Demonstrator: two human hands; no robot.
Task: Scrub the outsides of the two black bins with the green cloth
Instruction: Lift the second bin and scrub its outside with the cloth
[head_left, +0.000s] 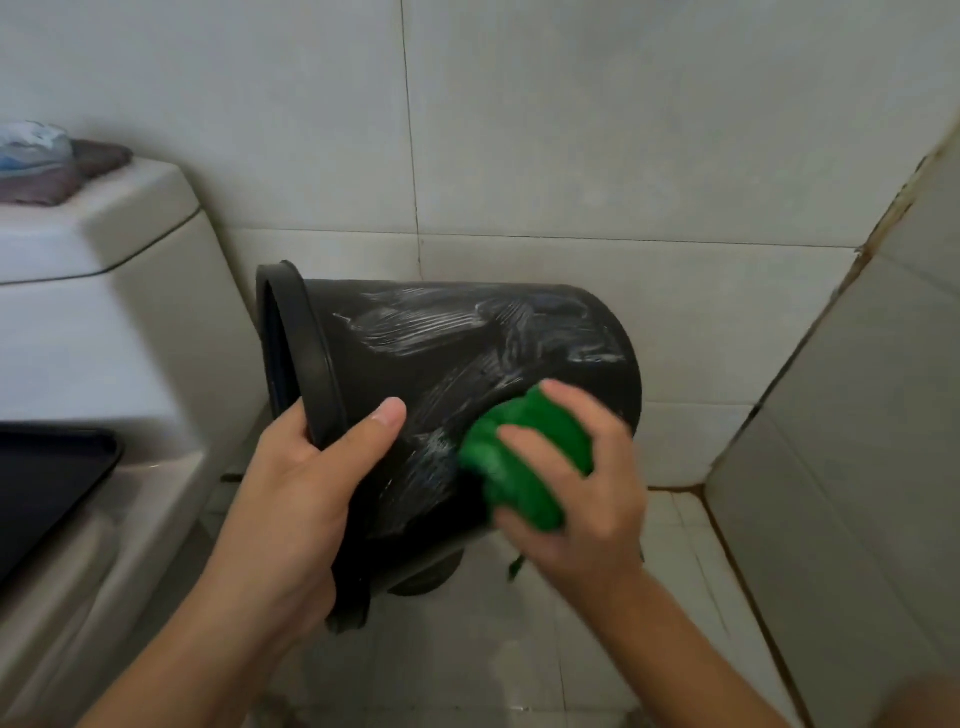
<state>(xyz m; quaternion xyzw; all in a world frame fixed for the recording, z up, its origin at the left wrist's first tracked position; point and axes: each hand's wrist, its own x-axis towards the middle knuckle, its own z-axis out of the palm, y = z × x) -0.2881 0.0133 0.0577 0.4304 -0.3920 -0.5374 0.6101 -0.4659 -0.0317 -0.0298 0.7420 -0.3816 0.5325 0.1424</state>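
A black bin (467, 358) is held on its side in mid-air, its open rim facing left and its base to the right. White soapy streaks cover its outer wall. My left hand (306, 483) grips the rim at the lower left, thumb lying on the outside wall. My right hand (576, 478) holds a bunched green cloth (524, 462) and presses it against the bin's lower right side. Beneath the bin, part of another dark round object (426, 579) shows; I cannot tell whether it is the second bin.
A white toilet cistern (104, 291) stands at the left with folded cloths (47, 161) on its lid. A black tray-like thing (47, 478) lies at the left edge. Tiled walls close in behind and at the right; wet floor tiles (519, 649) lie below.
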